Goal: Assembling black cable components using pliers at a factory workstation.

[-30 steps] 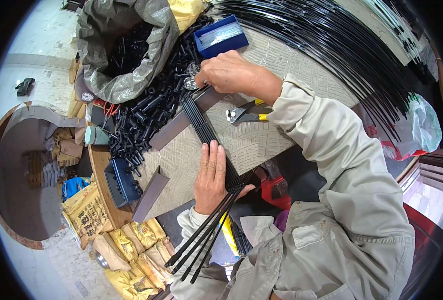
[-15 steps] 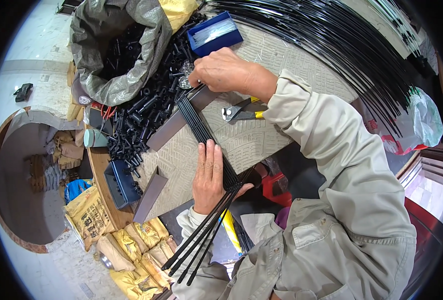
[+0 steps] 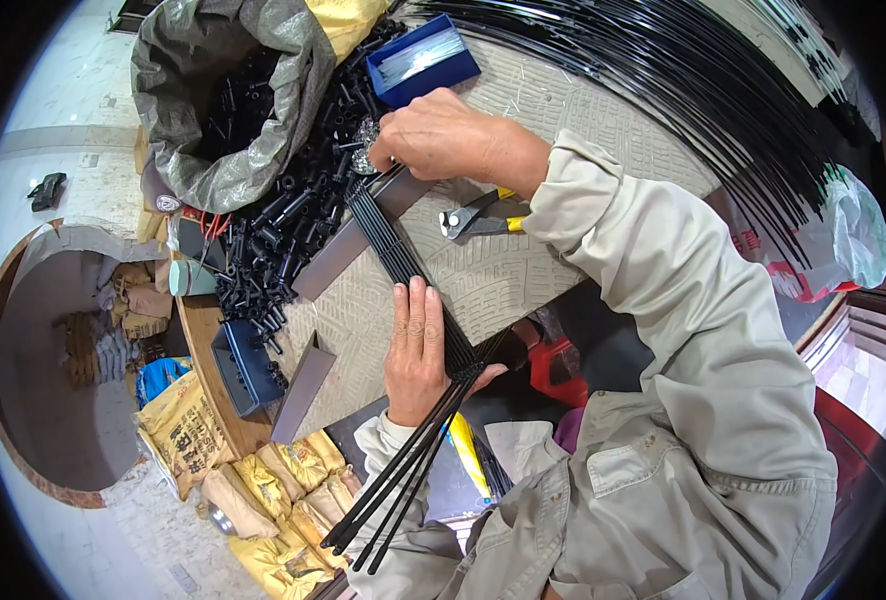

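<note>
A row of thin black rods (image 3: 403, 262) lies side by side on the patterned grey table top (image 3: 523, 270), their near ends sticking out past the table edge. My left hand (image 3: 421, 350) presses flat on the rods, thumb hooked under them. My right hand (image 3: 443, 135) is closed at the rods' far ends, beside a heap of short black tubes (image 3: 293, 215). What its fingers pinch is hidden.
An open grey sack (image 3: 228, 100) holds more black tubes. A blue box (image 3: 425, 58) stands behind my right hand. Pliers with yellow handles (image 3: 483, 215) lie on the table. Long black rods (image 3: 703, 90) fan across the far right. Yellow bags (image 3: 263, 500) lie on the floor.
My right hand has shifted slightly at the rods' far ends. My left hand stays pressed on the rods.
</note>
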`<state>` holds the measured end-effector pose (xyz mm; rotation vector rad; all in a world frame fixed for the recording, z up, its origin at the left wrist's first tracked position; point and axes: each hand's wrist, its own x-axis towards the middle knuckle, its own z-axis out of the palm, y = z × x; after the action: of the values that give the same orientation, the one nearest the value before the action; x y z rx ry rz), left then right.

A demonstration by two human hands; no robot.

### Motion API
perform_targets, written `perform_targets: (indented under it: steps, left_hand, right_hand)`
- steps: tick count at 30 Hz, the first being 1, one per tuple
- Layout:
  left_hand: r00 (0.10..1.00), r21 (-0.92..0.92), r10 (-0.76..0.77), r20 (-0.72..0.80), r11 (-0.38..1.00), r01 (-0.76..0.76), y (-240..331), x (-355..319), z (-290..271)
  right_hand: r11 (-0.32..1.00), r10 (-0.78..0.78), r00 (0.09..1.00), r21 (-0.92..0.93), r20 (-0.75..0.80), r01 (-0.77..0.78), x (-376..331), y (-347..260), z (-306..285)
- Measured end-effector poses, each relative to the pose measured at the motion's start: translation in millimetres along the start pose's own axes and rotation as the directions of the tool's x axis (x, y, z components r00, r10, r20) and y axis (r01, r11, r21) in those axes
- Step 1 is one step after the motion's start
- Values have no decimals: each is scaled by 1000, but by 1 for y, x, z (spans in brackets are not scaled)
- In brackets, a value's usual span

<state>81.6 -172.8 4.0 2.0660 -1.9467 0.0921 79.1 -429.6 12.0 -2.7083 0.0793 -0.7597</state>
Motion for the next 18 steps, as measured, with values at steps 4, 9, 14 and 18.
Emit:
perform_targets:
  steps: [4,9,14,18]
  left_hand:
    - [1000,-4,-2,-19,1000,1,1,1,-5]
    - [1000,43,3,13,999,-3,3,3,-8]
    - [1000,-2,-14,-3,1000,14,-4,-6,0]
    - [999,10,-34,10,999,34,-1,-3,-1]
  right_hand:
    - [1000,-6,1000,20,15,6,2,-3,0]
    - [1000,-11,1000,-9,4,11,4,-4,1]
    - [1000,-18,990,-10,138,19,6,-9,-10]
    - [1000,-24,999,-9,39,25,3,-6,-7]
